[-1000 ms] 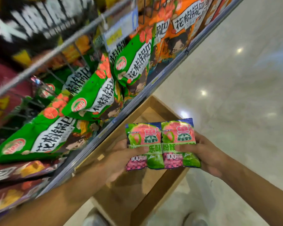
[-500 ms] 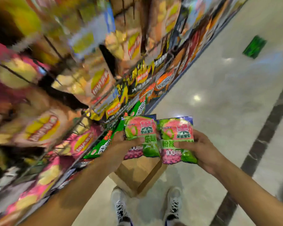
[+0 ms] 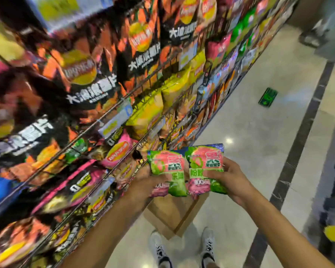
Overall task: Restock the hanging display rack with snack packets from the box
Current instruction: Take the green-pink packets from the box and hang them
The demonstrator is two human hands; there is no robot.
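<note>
I hold two green-and-pink snack packets side by side in front of me. My left hand grips the left packet, thumb across its front. My right hand grips the right packet the same way. Below them the open brown cardboard box stands on the floor by my shoes. The hanging display rack, a wire rack packed with chip bags, runs along my left, close to my left hand.
Yellow, orange-black and pink chip bags hang in rows with price tags on the wire rails. Polished light floor with a dark stripe lies to the right. A green floor sticker sits further down the aisle.
My view has risen from the low shelf and the box to the upper rows of the rack. Both hands keep the same grip on the packets, now higher above the box.
</note>
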